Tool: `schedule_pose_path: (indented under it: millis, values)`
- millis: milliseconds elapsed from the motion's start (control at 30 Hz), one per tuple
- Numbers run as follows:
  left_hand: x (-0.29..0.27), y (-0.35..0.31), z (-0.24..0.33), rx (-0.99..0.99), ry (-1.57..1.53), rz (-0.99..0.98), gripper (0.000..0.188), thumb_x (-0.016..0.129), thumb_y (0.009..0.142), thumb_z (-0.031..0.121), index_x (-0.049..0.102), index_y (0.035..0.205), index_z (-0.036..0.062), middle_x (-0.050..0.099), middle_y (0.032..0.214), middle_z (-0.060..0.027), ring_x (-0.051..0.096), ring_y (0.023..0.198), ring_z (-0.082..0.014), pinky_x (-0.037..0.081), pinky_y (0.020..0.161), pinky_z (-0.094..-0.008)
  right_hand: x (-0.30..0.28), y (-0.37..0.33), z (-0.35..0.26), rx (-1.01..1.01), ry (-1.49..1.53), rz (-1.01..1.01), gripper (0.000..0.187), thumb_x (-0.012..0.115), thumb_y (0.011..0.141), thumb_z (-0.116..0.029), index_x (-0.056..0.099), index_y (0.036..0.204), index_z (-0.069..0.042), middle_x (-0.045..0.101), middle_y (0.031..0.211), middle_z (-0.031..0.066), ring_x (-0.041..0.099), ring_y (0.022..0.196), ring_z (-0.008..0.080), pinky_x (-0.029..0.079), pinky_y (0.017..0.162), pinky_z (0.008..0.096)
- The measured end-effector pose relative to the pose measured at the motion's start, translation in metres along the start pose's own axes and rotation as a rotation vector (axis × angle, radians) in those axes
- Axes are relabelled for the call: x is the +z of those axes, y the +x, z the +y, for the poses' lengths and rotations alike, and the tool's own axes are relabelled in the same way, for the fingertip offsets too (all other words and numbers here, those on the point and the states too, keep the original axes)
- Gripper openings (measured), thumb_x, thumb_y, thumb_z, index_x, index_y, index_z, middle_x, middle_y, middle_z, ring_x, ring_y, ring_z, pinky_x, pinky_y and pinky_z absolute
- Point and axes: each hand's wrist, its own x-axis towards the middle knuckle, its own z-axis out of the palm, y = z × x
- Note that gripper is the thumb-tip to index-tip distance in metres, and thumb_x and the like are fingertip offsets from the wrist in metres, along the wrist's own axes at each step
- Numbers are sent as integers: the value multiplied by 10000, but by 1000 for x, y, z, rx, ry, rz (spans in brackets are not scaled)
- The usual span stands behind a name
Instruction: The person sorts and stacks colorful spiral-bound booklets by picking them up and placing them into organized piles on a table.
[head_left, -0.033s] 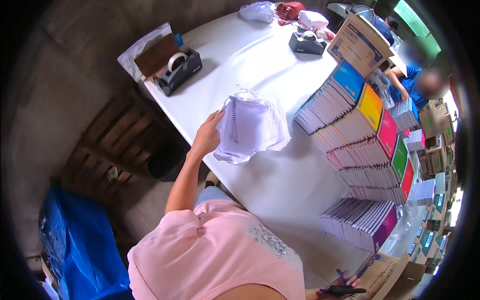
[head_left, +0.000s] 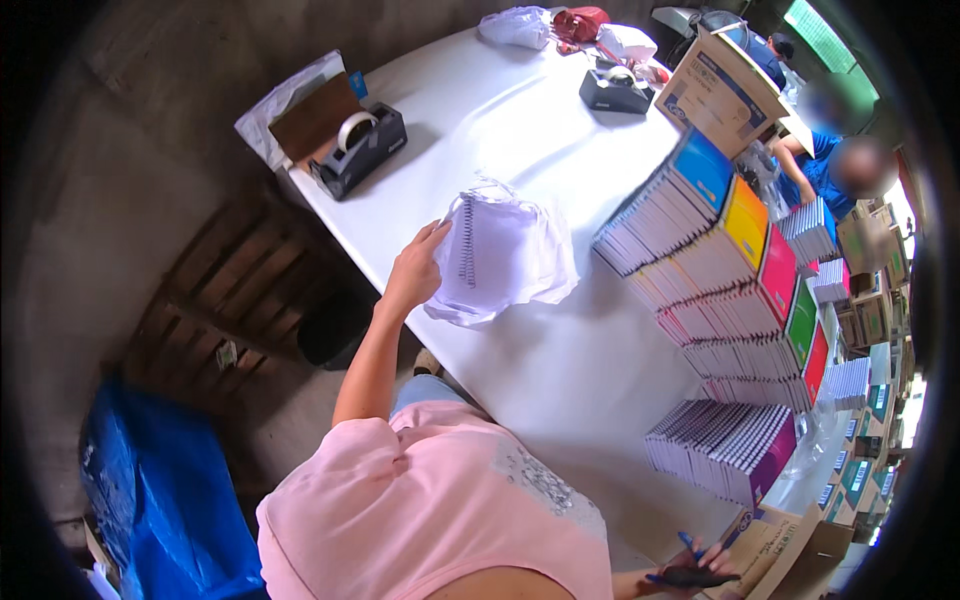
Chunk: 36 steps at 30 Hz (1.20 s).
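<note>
My left hand (head_left: 417, 270) is closed on the left edge of a white spiral-bound notebook (head_left: 495, 245), its thumb near the coil. Loose, crinkled clear plastic (head_left: 555, 265) surrounds the notebook, which lies on the white table. At the lower right my right hand (head_left: 715, 557) is closed around a dark tool (head_left: 690, 578) with blue parts. Its exact kind is too small and blurred to make out. Beside that hand is a cardboard box (head_left: 770, 545). The notebook's far right edge is blurred by the plastic.
Tall rows of spiral notebooks (head_left: 690, 260) with coloured covers stand on the table's right, with a purple-covered stack (head_left: 720, 450) nearer me. Two black tape dispensers (head_left: 365, 150) sit toward the far side. A carton (head_left: 720, 95) stands behind; a person in blue (head_left: 830, 180) works beyond.
My right hand has risen slightly with the dark tool, and its fingers show more. The left hand and notebook are nearly still; the view has shifted a little.
</note>
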Motion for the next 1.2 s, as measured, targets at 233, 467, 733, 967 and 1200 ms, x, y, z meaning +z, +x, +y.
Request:
schedule_pose_path:
  millis: [233, 467, 733, 967, 1200]
  values:
    - [-37, 129, -77, 151, 161, 48, 581, 437, 664, -85, 495, 1219, 80, 460, 1296, -118, 575, 945, -380, 483, 792, -454, 313, 79, 282, 989, 491, 32, 183, 486, 888, -251, 484, 958, -82, 457, 823, 12, 435, 736, 133, 335, 760, 412]
    - [-36, 190, -95, 152, 13, -131, 685, 581, 658, 40, 393, 1315, 93, 400, 1342, -159, 509, 1080, -370, 438, 910, -412, 466, 89, 473, 1277, 224, 39, 140, 615, 819, -157, 561, 908, -64, 598, 797, 83, 595, 702, 201, 477, 666, 454]
    - [-21, 236, -85, 285, 45, -150, 577, 498, 690, -54, 429, 1253, 48, 391, 1340, -151, 588, 914, -383, 505, 751, -443, 463, 107, 561, 1006, -376, -70, 517, 624, 793, -173, 430, 1253, -38, 435, 1248, 135, 419, 1154, 218, 341, 949, 383]
    - [6, 335, -92, 256, 238, -143, 299, 433, 831, 129, 502, 1102, 23, 482, 1238, -163, 629, 803, -371, 513, 672, -480, 470, 132, 507, 852, -360, -321, 567, 595, 808, -185, 400, 1328, -71, 318, 1387, 152, 307, 1269, 268, 231, 1034, 421]
    - [-5, 416, -131, 315, 600, -281, 261, 437, 842, 122, 617, 1012, 41, 622, 1026, -133, 616, 939, -316, 506, 767, -410, 418, 141, 468, 699, -731, -384, 400, 579, 836, -137, 519, 1223, -55, 537, 1178, 101, 466, 1136, 224, 373, 949, 312]
